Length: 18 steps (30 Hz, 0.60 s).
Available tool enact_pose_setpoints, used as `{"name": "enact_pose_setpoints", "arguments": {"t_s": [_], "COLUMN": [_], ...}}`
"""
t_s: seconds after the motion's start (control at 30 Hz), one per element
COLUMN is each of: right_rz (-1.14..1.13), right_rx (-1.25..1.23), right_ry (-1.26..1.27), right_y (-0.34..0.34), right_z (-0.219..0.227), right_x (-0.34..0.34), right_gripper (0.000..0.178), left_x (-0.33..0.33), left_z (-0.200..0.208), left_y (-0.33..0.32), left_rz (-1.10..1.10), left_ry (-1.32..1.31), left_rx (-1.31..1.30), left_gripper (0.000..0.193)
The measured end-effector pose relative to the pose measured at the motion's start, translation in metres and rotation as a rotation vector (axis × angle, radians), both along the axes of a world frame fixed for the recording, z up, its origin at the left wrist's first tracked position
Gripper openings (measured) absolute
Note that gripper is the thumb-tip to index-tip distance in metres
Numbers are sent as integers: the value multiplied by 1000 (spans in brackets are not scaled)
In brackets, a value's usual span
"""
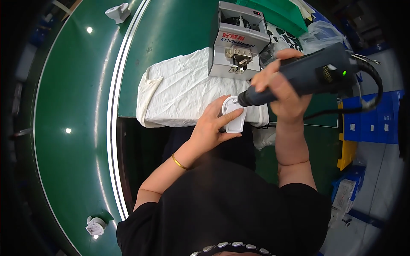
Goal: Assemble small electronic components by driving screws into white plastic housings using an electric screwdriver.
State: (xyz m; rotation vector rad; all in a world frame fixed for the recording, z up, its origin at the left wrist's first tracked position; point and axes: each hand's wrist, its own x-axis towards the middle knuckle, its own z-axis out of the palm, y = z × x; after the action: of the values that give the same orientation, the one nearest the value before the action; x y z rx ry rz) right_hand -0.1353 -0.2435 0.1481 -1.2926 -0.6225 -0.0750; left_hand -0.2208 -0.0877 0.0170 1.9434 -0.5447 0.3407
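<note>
My left hand is closed round a white plastic housing, its thumb pressed on the face. The part is rounded at one end and narrower at the other. In my right hand is a dark electric screwdriver with a green light near its cabled end. The tool is tilted, and its bit meets the housing near the rounded end. Whether a screw sits under the bit is too small to tell. Both hands are over the edge of a white cloth pad.
A grey screw-feeder machine stands behind the pad. A green bin is at the back right, blue bins further right. On the green belt at left lie two white parts, one far, one near. A black cable loops from the screwdriver.
</note>
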Motion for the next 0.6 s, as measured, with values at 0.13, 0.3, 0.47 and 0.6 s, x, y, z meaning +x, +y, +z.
{"name": "enact_pose_setpoints", "arguments": {"t_s": [0.13, 0.3, 0.47, 0.6], "right_rz": [-289, -677, -830, -977], "right_rx": [153, -32, -185, -335], "right_ry": [182, 449, 561, 614], "right_y": [-64, -162, -241, -252], "right_z": [-3, -36, -109, -140], "right_x": [27, 72, 95, 107], "right_gripper": [40, 32, 31, 25], "left_x": [-11, -7, 4, 5], "left_z": [8, 34, 52, 38], "left_y": [-2, 10, 38, 56], "left_rz": [93, -107, -130, 57], "left_ry": [-125, -158, -128, 22], "left_rx": [211, 404, 555, 379], "left_gripper": [63, 45, 43, 48]}}
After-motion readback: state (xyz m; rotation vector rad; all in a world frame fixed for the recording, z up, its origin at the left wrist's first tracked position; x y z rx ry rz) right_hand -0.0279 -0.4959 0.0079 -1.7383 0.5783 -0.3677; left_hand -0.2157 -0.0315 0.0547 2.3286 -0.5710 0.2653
